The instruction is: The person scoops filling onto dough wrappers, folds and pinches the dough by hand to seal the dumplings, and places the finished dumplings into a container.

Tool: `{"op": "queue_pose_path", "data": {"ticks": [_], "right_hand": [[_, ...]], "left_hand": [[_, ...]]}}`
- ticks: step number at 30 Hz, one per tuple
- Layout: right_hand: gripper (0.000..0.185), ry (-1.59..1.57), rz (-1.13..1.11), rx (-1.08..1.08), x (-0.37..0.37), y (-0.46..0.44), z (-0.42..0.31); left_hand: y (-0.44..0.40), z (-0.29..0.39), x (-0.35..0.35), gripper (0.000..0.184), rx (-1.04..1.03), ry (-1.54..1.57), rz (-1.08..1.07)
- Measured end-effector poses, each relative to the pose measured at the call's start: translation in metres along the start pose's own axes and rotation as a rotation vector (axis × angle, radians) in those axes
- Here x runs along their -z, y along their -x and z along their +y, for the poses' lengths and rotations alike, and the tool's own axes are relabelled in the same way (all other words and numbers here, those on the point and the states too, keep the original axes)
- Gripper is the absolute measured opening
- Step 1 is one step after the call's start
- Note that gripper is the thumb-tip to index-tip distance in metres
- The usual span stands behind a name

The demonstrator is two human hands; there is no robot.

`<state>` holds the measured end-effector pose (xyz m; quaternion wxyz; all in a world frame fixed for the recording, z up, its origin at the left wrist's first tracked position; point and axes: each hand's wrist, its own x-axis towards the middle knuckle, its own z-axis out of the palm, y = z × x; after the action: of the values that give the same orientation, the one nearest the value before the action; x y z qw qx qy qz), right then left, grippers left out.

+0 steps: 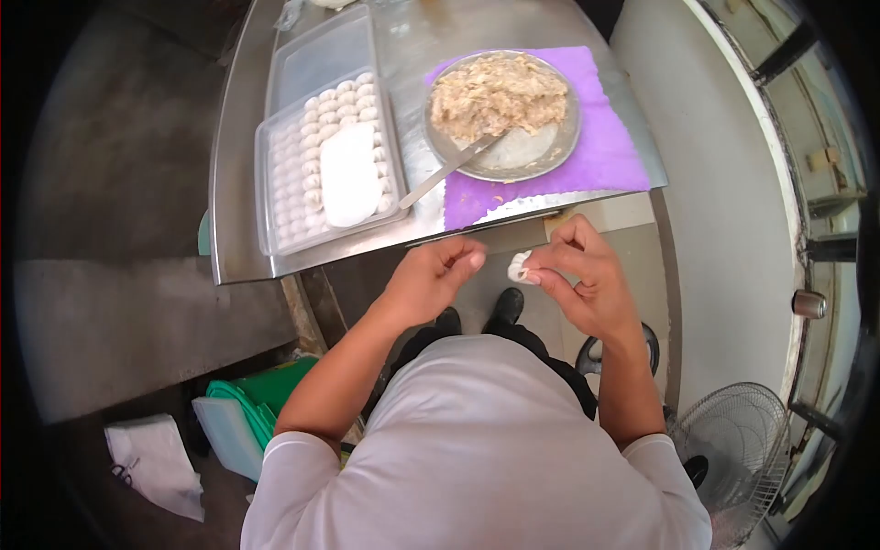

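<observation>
Between the thumb and fingers of my right hand (587, 275) is a small white pleated dumpling (519, 267), held just off the table's front edge. My left hand (434, 278) is beside it, fingers curled in and thumb against them, with nothing seen in its grip. In front of my left hand stands a clear plastic box (263, 188) with rows of white dumplings (312, 167). A flat white piece (351, 179), perhaps dough wrappers, lies over some of them. Beyond my right hand, a round metal dish (541, 165) holds minced filling (500, 92), and a flat metal spatula (449, 172) rests across its rim.
A purple cloth (600, 137) lies under the dish on the metal table (412, 55). Below left are a green bin (275, 390) and a white bag (156, 463) with scissors. A fan (738, 449) stands at the lower right, near the wall (724, 183).
</observation>
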<state>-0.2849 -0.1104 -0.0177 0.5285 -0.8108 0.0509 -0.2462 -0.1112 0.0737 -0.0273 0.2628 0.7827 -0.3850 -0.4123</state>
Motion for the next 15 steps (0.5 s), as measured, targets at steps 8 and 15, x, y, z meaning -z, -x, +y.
{"op": "queue_pose_path", "data": {"ticks": [8,15], "right_hand": [[0.027,-0.068,-0.071,0.179,-0.045,-0.025,-0.011],[0.015,-0.538,-0.021,-0.319,-0.095,-0.024,-0.008]], "left_hand": [[0.018,-0.012,0.017,0.037,-0.060,1.402,-0.238],[0.046,-0.032,0.049,0.039,-0.068,1.156,0.053]]}}
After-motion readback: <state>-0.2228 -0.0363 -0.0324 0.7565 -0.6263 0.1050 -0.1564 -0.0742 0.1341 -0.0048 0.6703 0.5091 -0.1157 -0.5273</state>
